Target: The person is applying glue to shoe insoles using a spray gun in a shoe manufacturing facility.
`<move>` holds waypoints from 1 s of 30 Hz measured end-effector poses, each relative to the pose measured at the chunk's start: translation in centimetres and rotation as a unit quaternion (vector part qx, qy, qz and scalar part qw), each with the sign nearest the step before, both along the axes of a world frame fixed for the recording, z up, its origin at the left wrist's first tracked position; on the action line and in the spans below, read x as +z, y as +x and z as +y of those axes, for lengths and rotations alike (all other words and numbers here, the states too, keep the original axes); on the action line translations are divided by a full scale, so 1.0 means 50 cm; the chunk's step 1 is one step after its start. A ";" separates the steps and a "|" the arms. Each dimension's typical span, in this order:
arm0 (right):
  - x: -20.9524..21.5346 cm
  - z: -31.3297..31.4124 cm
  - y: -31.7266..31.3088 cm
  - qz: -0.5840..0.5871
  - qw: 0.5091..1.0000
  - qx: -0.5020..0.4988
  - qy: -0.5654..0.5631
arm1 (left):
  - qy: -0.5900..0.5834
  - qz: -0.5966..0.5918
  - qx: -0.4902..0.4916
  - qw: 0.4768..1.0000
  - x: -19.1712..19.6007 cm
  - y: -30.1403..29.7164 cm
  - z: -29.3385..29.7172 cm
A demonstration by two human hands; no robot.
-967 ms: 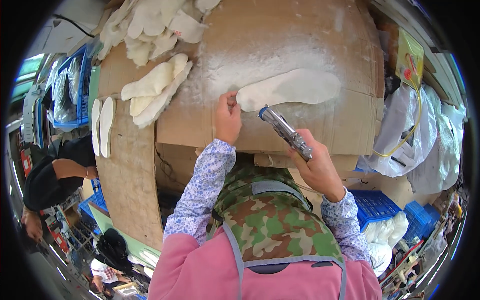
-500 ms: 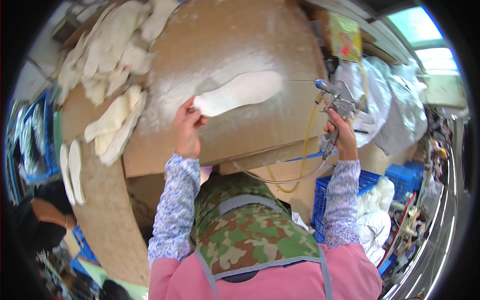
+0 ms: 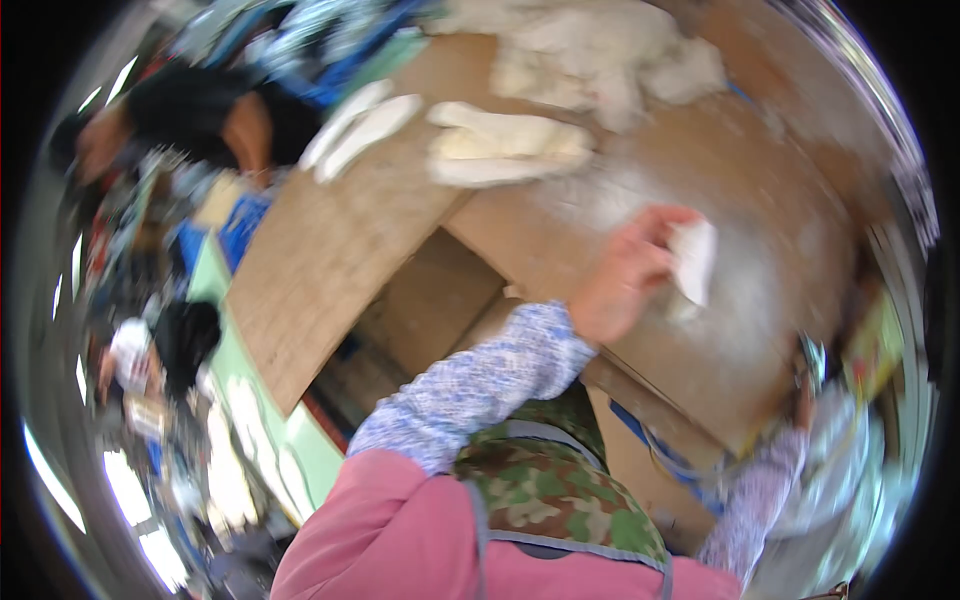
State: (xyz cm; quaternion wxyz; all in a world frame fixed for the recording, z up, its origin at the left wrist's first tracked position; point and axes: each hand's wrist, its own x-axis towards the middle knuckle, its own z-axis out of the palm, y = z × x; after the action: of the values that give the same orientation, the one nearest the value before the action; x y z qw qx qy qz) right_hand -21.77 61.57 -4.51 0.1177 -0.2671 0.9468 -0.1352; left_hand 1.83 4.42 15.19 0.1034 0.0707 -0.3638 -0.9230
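My left hand (image 3: 625, 270) pinches a white insole (image 3: 696, 262) by one end and holds it above the board-covered table (image 3: 790, 340). The insole shows narrow and foreshortened. At the right edge, blurred, my right hand (image 3: 805, 403) grips a metal spray gun (image 3: 813, 360); its fingers are barely visible. A small stack of cream-white insoles (image 3: 510, 145) lies on the table left of my left hand. Farther left, two white insoles (image 3: 365, 125) lie side by side on a brown board (image 3: 330, 270).
A heap of cream pieces (image 3: 610, 60) covers the far part of the table. A gap (image 3: 430, 300) opens between board and table. White insoles lie on a green surface (image 3: 300, 440) at left. Two other people (image 3: 190, 110) (image 3: 150, 350) are at the left. Plastic bags (image 3: 830, 470) hang at right.
The view has swung left. My left hand has lifted the insole off the table and tilted it. My right hand and the spray gun now sit at the right edge of the view.
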 end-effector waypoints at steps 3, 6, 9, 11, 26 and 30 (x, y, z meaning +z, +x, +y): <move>-0.025 -0.020 0.020 0.038 0.981 -0.137 0.131 | 0.032 0.027 0.021 0.999 0.021 0.058 -0.026; 0.010 -0.281 0.055 0.205 0.937 -0.233 0.161 | 0.003 0.002 0.131 0.991 0.037 0.180 -0.101; 0.122 -0.461 0.124 0.032 0.959 -0.076 -0.272 | 0.021 0.018 0.179 0.983 0.059 0.274 -0.147; 0.276 -0.743 0.316 -0.289 0.895 -0.022 -0.340 | 0.046 0.040 0.222 0.973 0.071 0.338 -0.183; 0.221 -1.538 0.759 -0.772 0.479 -0.075 -0.410 | 0.017 -0.007 0.381 0.924 -0.038 0.783 -0.538; 0.175 -1.621 0.719 -0.716 0.563 -0.021 -0.412 | 0.010 -0.047 0.371 0.928 -0.083 0.776 -0.639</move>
State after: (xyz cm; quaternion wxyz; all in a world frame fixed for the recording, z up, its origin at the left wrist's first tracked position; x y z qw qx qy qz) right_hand 14.19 -19.50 4.22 0.6314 -0.0825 0.3987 -0.6600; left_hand 40.64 -27.54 11.02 0.4203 0.2444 -0.3063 -0.8184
